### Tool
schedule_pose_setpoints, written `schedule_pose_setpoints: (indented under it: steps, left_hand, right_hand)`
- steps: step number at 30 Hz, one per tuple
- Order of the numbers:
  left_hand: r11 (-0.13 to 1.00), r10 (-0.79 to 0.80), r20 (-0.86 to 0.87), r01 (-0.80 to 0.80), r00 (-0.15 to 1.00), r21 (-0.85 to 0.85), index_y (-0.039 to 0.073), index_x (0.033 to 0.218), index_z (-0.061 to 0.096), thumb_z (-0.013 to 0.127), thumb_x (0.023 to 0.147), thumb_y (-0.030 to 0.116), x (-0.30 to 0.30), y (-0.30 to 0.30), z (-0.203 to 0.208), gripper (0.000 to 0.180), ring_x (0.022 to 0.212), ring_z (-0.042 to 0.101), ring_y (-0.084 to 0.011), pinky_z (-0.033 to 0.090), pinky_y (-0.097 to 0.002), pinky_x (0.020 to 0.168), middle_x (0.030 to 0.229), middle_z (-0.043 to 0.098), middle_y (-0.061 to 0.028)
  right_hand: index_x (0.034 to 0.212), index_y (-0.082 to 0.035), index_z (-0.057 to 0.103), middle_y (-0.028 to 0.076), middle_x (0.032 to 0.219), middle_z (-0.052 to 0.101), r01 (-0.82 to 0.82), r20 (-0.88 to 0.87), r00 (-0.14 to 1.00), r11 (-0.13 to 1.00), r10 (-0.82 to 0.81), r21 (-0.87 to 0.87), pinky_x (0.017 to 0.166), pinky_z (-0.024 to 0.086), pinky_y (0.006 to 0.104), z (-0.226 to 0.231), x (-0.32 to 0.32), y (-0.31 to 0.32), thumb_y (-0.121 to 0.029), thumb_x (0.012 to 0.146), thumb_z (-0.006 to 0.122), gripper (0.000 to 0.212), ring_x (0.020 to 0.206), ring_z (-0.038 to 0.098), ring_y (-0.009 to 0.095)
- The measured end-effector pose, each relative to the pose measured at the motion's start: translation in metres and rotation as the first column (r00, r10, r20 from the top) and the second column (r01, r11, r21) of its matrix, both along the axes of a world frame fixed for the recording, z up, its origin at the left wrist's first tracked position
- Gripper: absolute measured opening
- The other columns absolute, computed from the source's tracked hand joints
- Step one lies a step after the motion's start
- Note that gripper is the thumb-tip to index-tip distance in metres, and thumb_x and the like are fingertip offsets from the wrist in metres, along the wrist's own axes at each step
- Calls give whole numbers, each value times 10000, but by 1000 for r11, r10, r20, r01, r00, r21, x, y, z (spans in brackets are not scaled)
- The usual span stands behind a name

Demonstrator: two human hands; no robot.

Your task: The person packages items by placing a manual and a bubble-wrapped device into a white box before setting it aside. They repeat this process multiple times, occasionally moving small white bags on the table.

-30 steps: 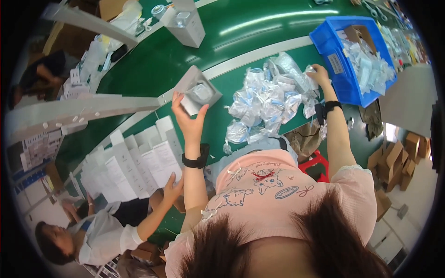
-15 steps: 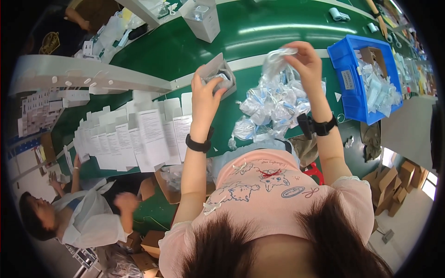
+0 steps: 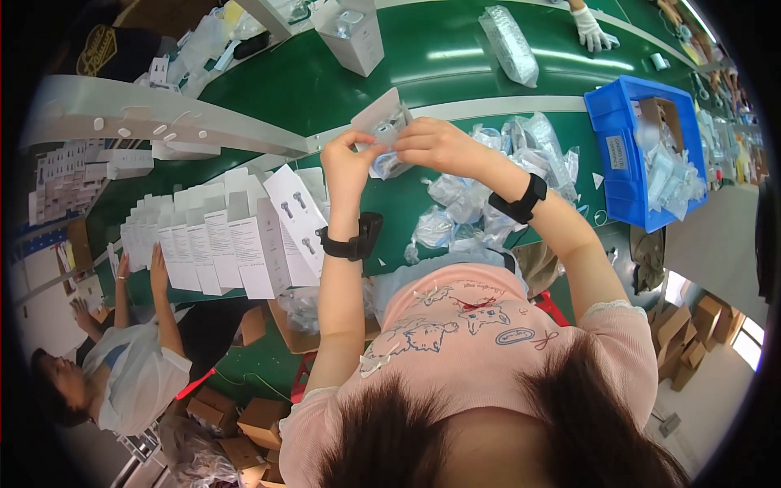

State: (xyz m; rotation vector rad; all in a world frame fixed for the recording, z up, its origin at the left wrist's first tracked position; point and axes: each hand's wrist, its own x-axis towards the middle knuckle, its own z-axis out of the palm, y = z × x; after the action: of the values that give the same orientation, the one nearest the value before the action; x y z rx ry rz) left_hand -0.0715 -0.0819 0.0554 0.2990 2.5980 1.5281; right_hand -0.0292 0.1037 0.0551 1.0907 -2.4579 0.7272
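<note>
An open white box (image 3: 378,107) with its flap raised stands at the middle of the green bench, a clear plastic bag (image 3: 387,132) with something pale in its mouth. My left hand (image 3: 348,161) grips the box's left side, thumb and fingers bent in at the opening. From the right, my right hand (image 3: 439,146) reaches over the box, its closed fingertips on the bag; the exact grip is partly hidden. Beneath and beside my right forearm lies a pile of clear bags (image 3: 455,195) holding white and pale blue items.
To the left stands a row of white boxes (image 3: 215,236), a co-worker's hands (image 3: 159,272) at its far end. A blue bin (image 3: 606,154) with bagged parts is on the right. Beyond the rail are another open box (image 3: 358,50), a silvery package (image 3: 510,47) and a gloved hand (image 3: 592,31).
My right hand has moved left from above the pile to the box. The co-worker's hands reached the row, where the nearest box now leans. The silvery package and gloved hand have appeared.
</note>
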Motion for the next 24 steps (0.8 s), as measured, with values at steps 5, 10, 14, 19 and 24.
schedule_pose_setpoints:
  steps: [5, 10, 14, 19, 24]
  left_hand:
    - [999, -52, 36, 51, 998, 6, -10, 803, 614, 691, 668, 102, -2, -7, 4, 192, 543, 383, -69, 302, -233, 477, 624, 485, 8]
    - [796, 98, -546, -395, 832, -459, 0, 1185, 403, 695, 703, 169, 24, -41, 18, 589, 1052, 452, -323, 416, -402, 839, 1146, 466, -185]
    - [477, 339, -218, -367, 915, -799, 43, 1259, 298, 723, 666, 164, 24, -65, 5, 739, 1136, 361, -415, 337, -468, 911, 1246, 314, -293]
    - [770, 235, 37, -162, 971, -617, 63, 1314, 231, 717, 609, 108, 32, -104, 39, 857, 1137, 354, -434, 318, -432, 954, 1241, 303, -281]
    - [970, -11, 215, 62, 977, -236, 109, 1322, 271, 662, 574, 52, 52, -55, 84, 846, 1133, 342, -443, 306, -400, 965, 1236, 295, -245]
  right_hand:
    - [808, -64, 599, 68, 1085, 528, 47, 120, 991, 988, -65, 148, 903, 380, 355, 3, 7, -15, -182, 649, 680, 214, 1066, 459, 243]
    - [1121, -78, 493, 116, 1254, 411, 224, 137, 968, 971, -211, -85, 1003, 287, 373, -12, 9, -2, -236, 587, 752, 614, 1199, 349, 282]
    - [1324, -95, 293, 139, 1305, 374, 403, 445, 867, 840, -224, -362, 1009, 289, 378, -36, 0, -5, -250, 561, 793, 926, 1249, 306, 288]
    - [1361, -88, 206, 133, 1301, 386, 472, 711, 699, 696, 79, -541, 976, 334, 372, -29, -29, -9, -186, 562, 806, 1004, 1216, 360, 258]
    - [1352, -79, 223, 113, 1238, 433, 640, 648, 743, 456, -164, -618, 930, 384, 331, -24, -108, 63, -131, 584, 791, 957, 1122, 449, 228]
